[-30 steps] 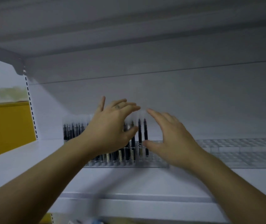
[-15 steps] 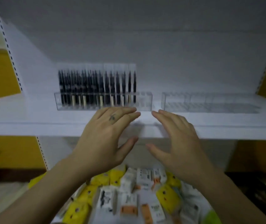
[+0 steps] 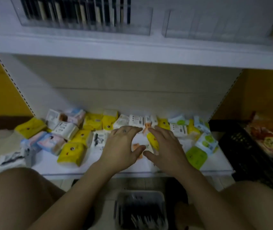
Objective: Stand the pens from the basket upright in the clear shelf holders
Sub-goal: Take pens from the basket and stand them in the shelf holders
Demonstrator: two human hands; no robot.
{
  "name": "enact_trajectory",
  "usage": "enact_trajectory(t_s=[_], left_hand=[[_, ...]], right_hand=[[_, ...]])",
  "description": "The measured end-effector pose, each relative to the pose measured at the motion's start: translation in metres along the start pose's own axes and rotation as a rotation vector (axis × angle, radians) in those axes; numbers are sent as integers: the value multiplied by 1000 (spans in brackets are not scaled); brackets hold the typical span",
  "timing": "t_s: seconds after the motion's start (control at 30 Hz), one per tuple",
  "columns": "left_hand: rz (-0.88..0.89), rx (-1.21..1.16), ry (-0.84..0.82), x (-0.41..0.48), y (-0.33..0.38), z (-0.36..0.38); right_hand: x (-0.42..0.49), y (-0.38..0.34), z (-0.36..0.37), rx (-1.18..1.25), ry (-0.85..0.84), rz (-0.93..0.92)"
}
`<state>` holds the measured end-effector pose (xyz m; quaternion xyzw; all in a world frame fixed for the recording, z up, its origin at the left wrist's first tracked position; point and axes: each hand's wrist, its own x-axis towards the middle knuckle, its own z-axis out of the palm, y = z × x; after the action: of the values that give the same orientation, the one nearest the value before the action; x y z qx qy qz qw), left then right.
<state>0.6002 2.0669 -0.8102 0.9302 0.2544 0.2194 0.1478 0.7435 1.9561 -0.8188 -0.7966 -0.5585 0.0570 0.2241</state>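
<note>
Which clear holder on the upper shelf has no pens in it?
The right-hand holder: it looks empty, while the left holder is packed with dark upright pens.

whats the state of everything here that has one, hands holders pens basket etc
left hand, open, holds nothing
right hand, open, holds nothing
left holder, mostly filled, right end free
shelf pens, standing upright in the left holder
right holder, no pens seen in it
basket, on the floor, open top
basket pens, lying in the basket, blurred
packets, lying jumbled on the lower shelf
</note>
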Motion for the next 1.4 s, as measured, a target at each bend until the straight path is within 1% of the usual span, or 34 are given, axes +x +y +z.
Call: enact_trajectory(t_s=[0.13, 0.3, 0.47, 0.53, 0.67, 0.77, 0.87, 0.97, 1.07, 1.13, 1.2, 1.27, 1.4], left_hand=[[-142, -92, -193, -16, -16, 61], [-332, -130, -446, -62, -39, 129], [-536, -132, -693, -120, -58, 175], [-556, -115, -755, -136, -61, 188], [-558, -136, -783, -142, -60, 207], [-561, -164, -819, -146, -61, 223], [-634, -239, -898, -153, -64, 238], [-712, -334, -964, -158, -61, 251], [-770, -400, -967, -164, -52, 262], [-804, -431, -970, -169, -46, 267], [-806, -439, -987, -173, -45, 268], [-807, -443, -1006, -175, -48, 267], [-838, -444, -998, -170, -57, 265]], right_hand=[[-10, 27, 48, -23, -175, 121], [-35, 57, 104, 14, -423, 293], [-63, 76, 148, 66, -578, 345], [-71, 82, 164, 61, -658, 371], [-83, 96, 191, 86, -838, 442], [-88, 108, 203, 110, -923, 492], [-95, 122, 214, 165, -951, 562], [-102, 131, 226, 225, -971, 679], [-106, 131, 239, 207, -983, 756], [-108, 127, 248, 200, -1027, 754], [-109, 123, 255, 230, -1103, 729], [-110, 120, 260, 209, -1177, 705], [-111, 120, 266, 224, -1185, 684]])
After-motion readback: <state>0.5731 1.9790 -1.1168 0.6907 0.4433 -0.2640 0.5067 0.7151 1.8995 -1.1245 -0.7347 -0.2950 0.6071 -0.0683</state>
